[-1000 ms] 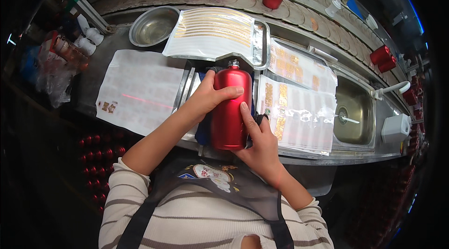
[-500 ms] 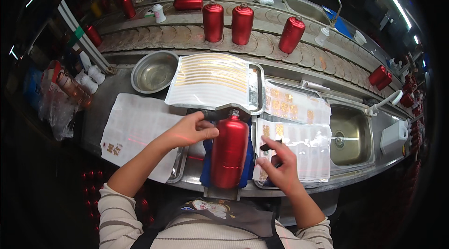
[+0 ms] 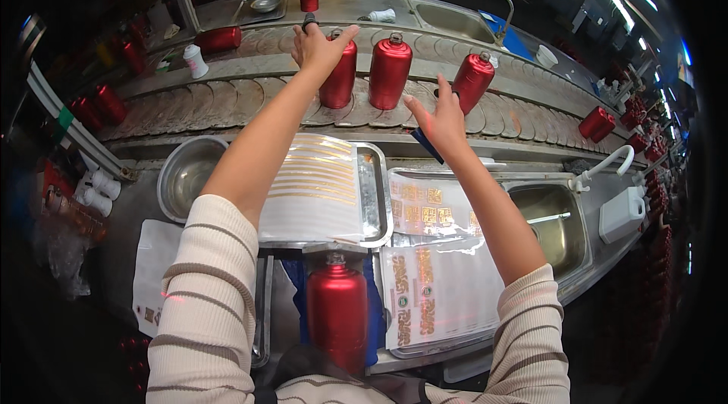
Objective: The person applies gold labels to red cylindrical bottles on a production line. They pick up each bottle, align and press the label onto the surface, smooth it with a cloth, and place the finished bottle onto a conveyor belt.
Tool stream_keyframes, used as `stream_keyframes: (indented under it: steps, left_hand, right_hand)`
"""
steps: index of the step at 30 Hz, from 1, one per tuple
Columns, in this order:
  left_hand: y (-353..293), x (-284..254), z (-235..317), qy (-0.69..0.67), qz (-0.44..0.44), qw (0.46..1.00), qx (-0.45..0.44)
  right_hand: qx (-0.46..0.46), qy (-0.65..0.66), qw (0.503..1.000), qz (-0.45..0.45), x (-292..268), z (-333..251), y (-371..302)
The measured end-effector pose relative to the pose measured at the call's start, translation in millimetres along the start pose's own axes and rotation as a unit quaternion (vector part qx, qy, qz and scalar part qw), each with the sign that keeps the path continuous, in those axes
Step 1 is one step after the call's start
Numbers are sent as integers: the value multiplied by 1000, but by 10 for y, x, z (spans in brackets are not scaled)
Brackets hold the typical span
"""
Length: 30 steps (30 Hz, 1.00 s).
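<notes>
My left hand is stretched over the conveyor with its fingers spread, at the upper left of a red bottle. It holds nothing, and a dark cover sits on one fingertip. My right hand is between a second red bottle and a third red bottle, thumb and forefinger apart. A flat dark blue strip, perhaps a scraper, sticks out from under its palm; the lower fingers are hidden. Close to my body, another red bottle stands upright on a blue cloth.
Trays carry a sheet of gold strips and sheets of gold decals. A metal bowl stands left of them, a sink to the right. Farther back lie a tipped red bottle and a white spool-shaped piece.
Both hands have left the sides of the near bottle and reached forward to the conveyor bottles. The view has shifted, so the near bottle appears lower. The blue strip travelled with my right hand.
</notes>
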<state>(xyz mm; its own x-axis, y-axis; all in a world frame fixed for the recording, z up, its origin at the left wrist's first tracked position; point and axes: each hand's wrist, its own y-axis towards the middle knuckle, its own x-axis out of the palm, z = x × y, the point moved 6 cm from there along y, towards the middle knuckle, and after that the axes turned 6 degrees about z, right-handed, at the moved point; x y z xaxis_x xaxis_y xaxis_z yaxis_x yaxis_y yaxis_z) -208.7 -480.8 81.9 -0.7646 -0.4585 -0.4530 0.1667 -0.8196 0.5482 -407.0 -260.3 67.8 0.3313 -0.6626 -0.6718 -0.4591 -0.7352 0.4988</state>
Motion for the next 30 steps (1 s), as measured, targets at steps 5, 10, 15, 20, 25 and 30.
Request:
stream_keyframes:
  steps: [5, 10, 15, 20, 25, 30]
  left_hand:
    - [-106, 600, -8, -148, -72, 986, 4]
    - [-417, 636, 196, -221, 41, 974, 41]
    - [-320, 485, -56, -297, 121, 946, -51]
    - [-191, 125, -95, -190, 81, 977, -44]
    - [-53, 27, -371, -109, 94, 988, -60]
    - [-251, 243, 4, -140, -132, 981, -30]
  right_hand:
    - [16, -74, 996, 36, 187, -38, 685]
    - [89, -182, 978, -51, 439, 232, 1288]
    - [84, -185, 979, -19, 366, 486, 1395]
    - [62, -205, 976, -25, 224, 1026, 1632]
    - [76, -186, 979, -29, 154, 1274, 1748]
    - [78, -241, 965, 72, -433, 2005, 1942]
